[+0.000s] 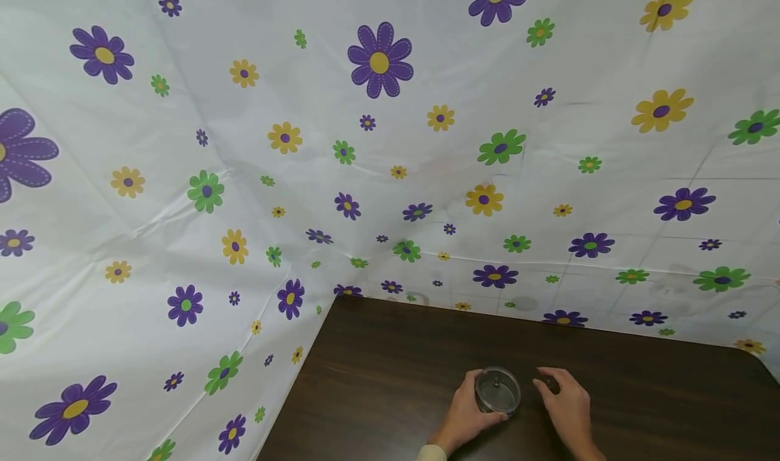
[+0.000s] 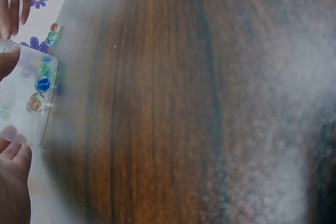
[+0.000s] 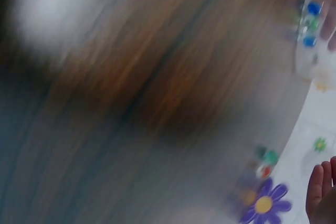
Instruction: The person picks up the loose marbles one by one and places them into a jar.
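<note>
My left hand [image 1: 466, 412] grips a clear round jar [image 1: 498, 390] that stands on the dark tabletop, thumb on one side and fingers on the other. Inside its base lie several glass marbles, among them a blue marble [image 2: 42, 83] and an orange-and-white marble [image 2: 37, 102]. To the right of the jar, my right hand [image 1: 568, 407] hovers low with thumb and index finger apart, nothing held between them. Loose on the table close to it are a red marble [image 2: 54, 27] and a green-blue marble [image 2: 51, 38], blurred in the right wrist view.
The dark wood-grain table [image 1: 390, 359] has rounded corners. A white sheet [image 1: 317, 95] printed with purple, yellow and green flowers hangs behind it and along its left side.
</note>
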Available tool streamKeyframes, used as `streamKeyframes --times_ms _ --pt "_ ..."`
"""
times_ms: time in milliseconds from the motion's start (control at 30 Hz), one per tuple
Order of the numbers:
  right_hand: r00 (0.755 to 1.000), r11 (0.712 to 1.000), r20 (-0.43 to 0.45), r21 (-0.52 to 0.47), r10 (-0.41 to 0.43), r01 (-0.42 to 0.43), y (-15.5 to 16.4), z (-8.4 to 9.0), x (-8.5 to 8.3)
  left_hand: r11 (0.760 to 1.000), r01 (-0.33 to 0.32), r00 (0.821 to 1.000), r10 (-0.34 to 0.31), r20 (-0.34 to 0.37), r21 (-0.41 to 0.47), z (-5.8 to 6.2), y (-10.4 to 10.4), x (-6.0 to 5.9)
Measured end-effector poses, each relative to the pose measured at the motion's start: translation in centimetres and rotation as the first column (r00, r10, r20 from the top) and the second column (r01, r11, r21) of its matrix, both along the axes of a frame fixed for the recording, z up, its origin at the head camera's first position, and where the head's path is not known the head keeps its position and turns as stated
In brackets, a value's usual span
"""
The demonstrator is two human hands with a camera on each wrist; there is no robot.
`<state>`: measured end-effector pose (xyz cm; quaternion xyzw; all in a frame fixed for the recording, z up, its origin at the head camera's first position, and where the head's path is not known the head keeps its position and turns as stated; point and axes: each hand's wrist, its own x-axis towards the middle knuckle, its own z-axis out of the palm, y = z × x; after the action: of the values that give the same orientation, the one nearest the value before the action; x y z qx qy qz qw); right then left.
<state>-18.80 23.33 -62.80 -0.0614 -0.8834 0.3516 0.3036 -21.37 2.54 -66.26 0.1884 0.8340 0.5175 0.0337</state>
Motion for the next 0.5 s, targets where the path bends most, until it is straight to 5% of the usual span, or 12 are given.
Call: streamKeyframes --times_ms 233,500 --pt "0.984 0.999 0.174 0.023 0.026 -0.030 3.4 -0.7 -0.2 1.000 -0.016 1.000 0.016 -0.001 -0.016 0.0 0.0 -0.2" --pt "0.909 0.991 0.404 0.032 0.105 -0.128 4.9 -0.8 -1.0 1.000 -0.018 0.999 0.019 0.045 -0.014 -0.1 0.0 -0.1"
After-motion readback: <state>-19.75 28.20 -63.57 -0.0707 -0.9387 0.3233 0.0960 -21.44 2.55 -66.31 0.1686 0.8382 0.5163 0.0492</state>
